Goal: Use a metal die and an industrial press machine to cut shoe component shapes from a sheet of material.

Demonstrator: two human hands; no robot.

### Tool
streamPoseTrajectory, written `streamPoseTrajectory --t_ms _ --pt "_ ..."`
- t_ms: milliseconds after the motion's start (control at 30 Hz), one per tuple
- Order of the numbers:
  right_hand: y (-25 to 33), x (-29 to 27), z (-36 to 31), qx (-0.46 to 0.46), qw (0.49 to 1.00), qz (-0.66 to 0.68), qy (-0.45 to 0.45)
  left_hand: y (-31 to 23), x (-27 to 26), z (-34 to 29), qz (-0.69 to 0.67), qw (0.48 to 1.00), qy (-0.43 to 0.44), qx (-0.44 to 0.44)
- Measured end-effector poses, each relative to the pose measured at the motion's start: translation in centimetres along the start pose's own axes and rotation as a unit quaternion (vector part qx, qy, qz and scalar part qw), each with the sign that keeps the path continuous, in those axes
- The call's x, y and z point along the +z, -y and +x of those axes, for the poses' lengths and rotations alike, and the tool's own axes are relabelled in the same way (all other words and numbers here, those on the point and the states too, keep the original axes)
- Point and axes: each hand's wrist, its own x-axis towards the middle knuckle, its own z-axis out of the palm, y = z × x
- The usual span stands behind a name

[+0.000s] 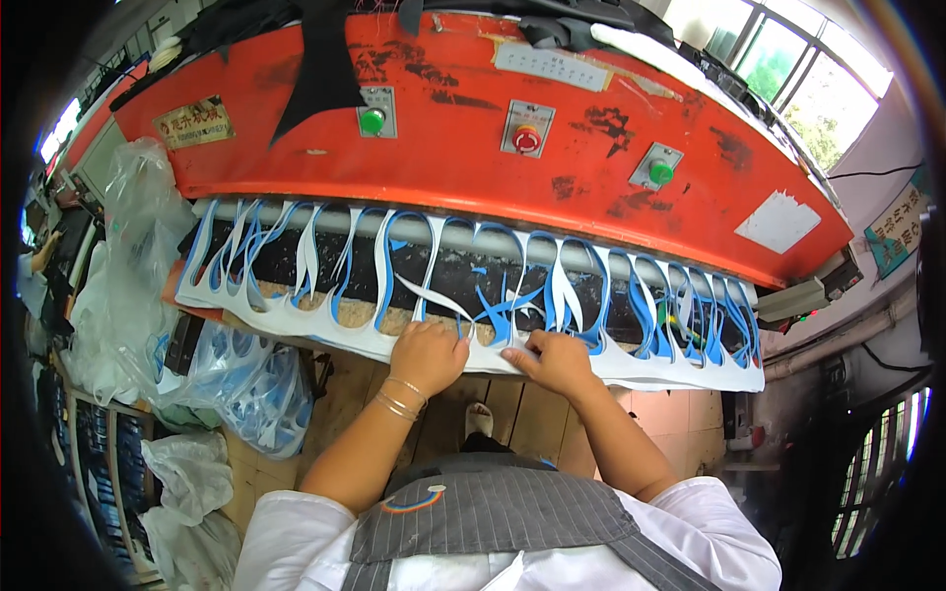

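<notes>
The blue-and-white foam sheet lies across the bed of the orange die-cutting press, directly under its overhanging head, and it is already cut through along almost its whole length: a row of tall, sole-like openings runs from the sheet's left end to its right end, leaving only thin curling ribs between them and a continuous white strip along the edge nearest the person. Through the openings near the middle the worn tan cutting board shows, so the cut pieces there appear to be out of the sheet already, though I cannot tell whether any remain lodged towards the right end, where the ribs crowd together. Both hands rest on that near strip just below the middle of the press. The left hand, wearing thin bangles at the wrist, is curled into a loose fist that presses on the strip without visibly gripping anything. The right hand lies flatter, fingers spread forward onto the ribs, pressing rather than pinching. Judging by this, the cutting of this sheet looks essentially finished and what is left is clearing the skeleton from the bed. To the left of the press, clear plastic bags hold blue-and-white offcuts of the same kind.
</notes>
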Motion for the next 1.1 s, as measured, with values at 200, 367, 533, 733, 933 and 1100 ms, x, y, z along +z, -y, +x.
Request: streamPoseTrajectory --t_ms 200,367,533,733,933,1100 --pt "-0.6 -0.6 0.1 -0.016 1.000 -0.004 0.011 0.0 -0.7 1.1 -0.014 0.999 0.048 -0.019" --pt "-2.2 -4.4 3.7 -0.006 0.951 0.196 0.241 1.6 -4.2 5.7 -0.037 0.908 0.415 -0.046" --pt "-2.4 -5.4 10.8 -0.116 0.987 0.101 -0.046 2.1 0.2 11.8 -0.193 0.973 0.126 -0.033" --pt "-4.6 0.6 16.7 -0.294 0.955 -0.004 -0.038 5.6 7.7 14.6 -0.169 0.981 0.020 0.095" --pt "-4.3 -1.6 18.4 -0.277 0.949 0.140 -0.046 6.6 6.5 17.7 -0.271 0.946 -0.027 0.173" --pt "-5.4 -2.8 21.4 -0.291 0.939 -0.022 0.183 7.0 9.9 15.0 -0.226 0.964 0.043 0.136"
